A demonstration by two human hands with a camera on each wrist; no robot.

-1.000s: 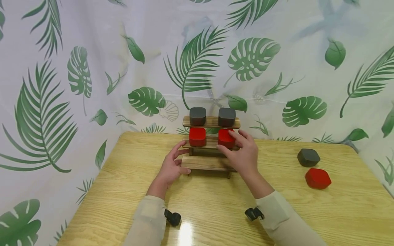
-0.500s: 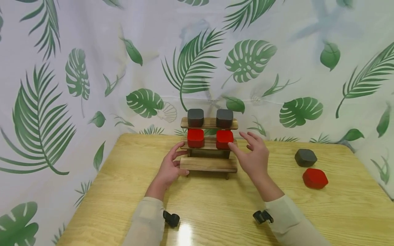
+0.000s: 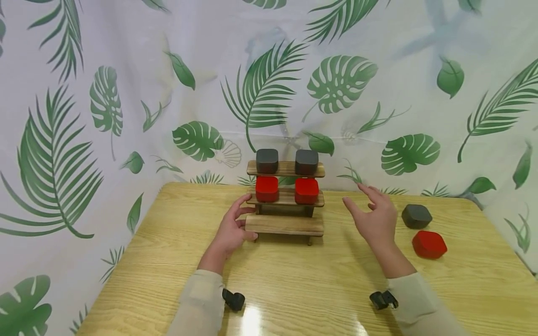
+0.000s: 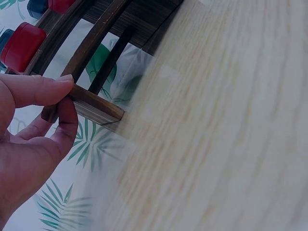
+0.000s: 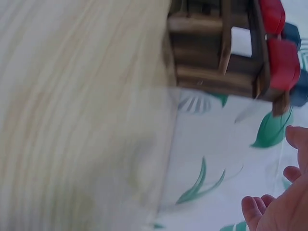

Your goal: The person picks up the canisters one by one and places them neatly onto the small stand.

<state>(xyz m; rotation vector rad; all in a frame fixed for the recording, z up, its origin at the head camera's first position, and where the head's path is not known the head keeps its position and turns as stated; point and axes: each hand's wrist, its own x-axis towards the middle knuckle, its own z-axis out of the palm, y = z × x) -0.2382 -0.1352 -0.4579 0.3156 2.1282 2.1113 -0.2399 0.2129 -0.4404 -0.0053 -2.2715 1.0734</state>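
A three-tier wooden stand (image 3: 284,225) stands on the table. My left hand (image 3: 230,231) grips its left end; in the left wrist view the thumb and fingers pinch the front tier's end (image 4: 91,103). Two dark grey boxes with rounded corners, a left one (image 3: 267,161) and a right one (image 3: 307,162), sit on the top tier. On the middle tier are a left red box (image 3: 266,189) and a right red box (image 3: 307,191). My right hand (image 3: 376,221) is in the air right of the stand, fingers spread, holding nothing.
To the right on the table lie another dark grey box (image 3: 416,216) and another red box (image 3: 429,244), just beyond my right hand. A leaf-patterned cloth (image 3: 353,28) hangs behind the wooden table (image 3: 302,294). The front tier bears no box.
My right hand has let go of the right red box on the middle tier and moved right, toward the loose boxes. My left hand stays on the stand.
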